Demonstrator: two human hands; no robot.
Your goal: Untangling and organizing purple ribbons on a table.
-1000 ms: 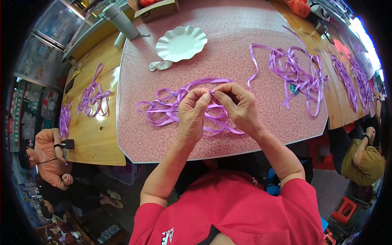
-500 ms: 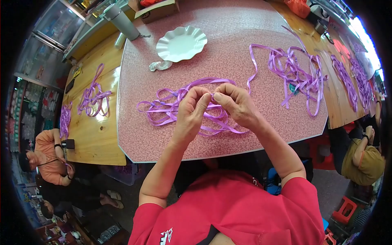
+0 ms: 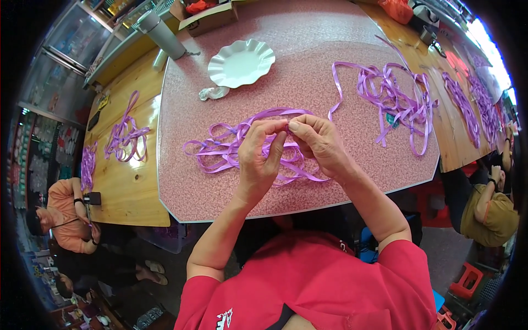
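Note:
A long purple ribbon [image 3: 275, 111] lies in loops on the pink speckled tabletop, with small knots or bunched spots toward its left end. Above these loops both of my hands meet at the fingertips. My right hand [image 3: 319, 142] pinches a bit of the ribbon between thumb and forefinger; the pinched part is mostly hidden. My left hand [image 3: 259, 157] has its forefinger stretched to the right fingertips, its thumb parted from it and lower down. Whatever the left fingertip touches is too small to make out.
More purple ribbon [image 3: 393, 99] lies tangled at right, with further bundles [image 3: 127, 135] on the wooden tables either side. A scalloped white plate [image 3: 242, 64], crumpled tissue [image 3: 213, 93], grey tumbler [image 3: 162, 36] and cardboard box [image 3: 209, 19] stand farther back. Other people sit at left and right.
My left thumb has come away from the forefinger and dropped lower, while the forefinger has straightened toward the right fingertips. The right hand keeps its pinch in nearly the same place.

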